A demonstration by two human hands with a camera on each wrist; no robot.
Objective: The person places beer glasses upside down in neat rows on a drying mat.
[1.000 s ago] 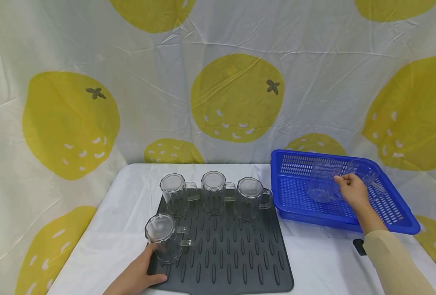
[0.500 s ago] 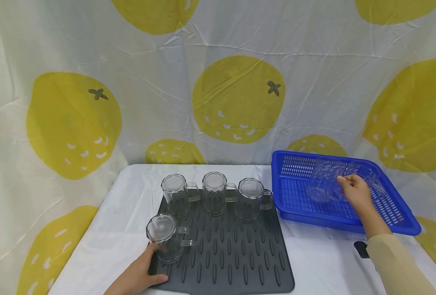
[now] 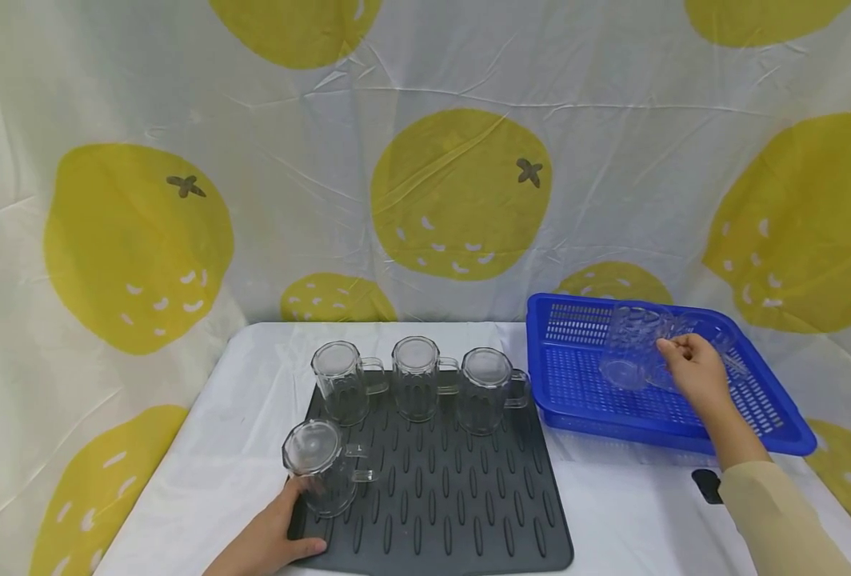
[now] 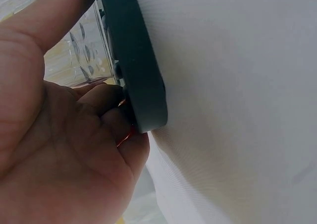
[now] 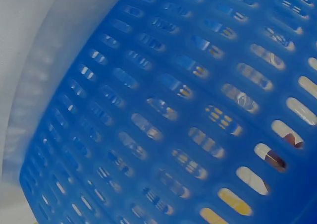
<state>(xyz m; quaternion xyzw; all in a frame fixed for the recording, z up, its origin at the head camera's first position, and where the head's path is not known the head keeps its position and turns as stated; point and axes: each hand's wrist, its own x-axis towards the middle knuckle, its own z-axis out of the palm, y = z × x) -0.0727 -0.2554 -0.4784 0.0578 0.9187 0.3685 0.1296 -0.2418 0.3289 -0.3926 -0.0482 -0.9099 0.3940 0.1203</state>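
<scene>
Right hand (image 3: 695,372) pinching a glass mug (image 3: 629,344) inside the blue basket (image 3: 627,433)

I am reading the thumb and curled fingers as pinching this mug at its handle, though the hand is hiding much of the contact. My right wrist view is showing only the basket's slotted wall, so it is confirming nothing. What I am judging to matter most is this: the mug is lying to the left of the grip, on the basket's side toward the mat (image 3: 461,496). Its long axis is running nearly upright, the upper end leaning slightly right. Whether its base is touching the basket's floor, I am not managing to tell. The right hand is sitting far nearer to it than the left.

Behind the right hand, still within the basket, more clear glass is showing, apparently a second mug (image 3: 726,340), partly hidden.

Left of the basket, the mat is bearing four mugs: three back-row mugs (image 3: 417,380) are standing in line, the rightmost one's handle reaching close to the basket, and a front mug (image 3: 317,456) is standing farthest from it. My left hand (image 3: 270,534) is resting there with thumb and forefinger spread, thumb on the mat, fingers against its edge beside the front mug.

In front of the basket, a small dark object (image 3: 706,486) is lying on the table (image 3: 620,520).
</scene>
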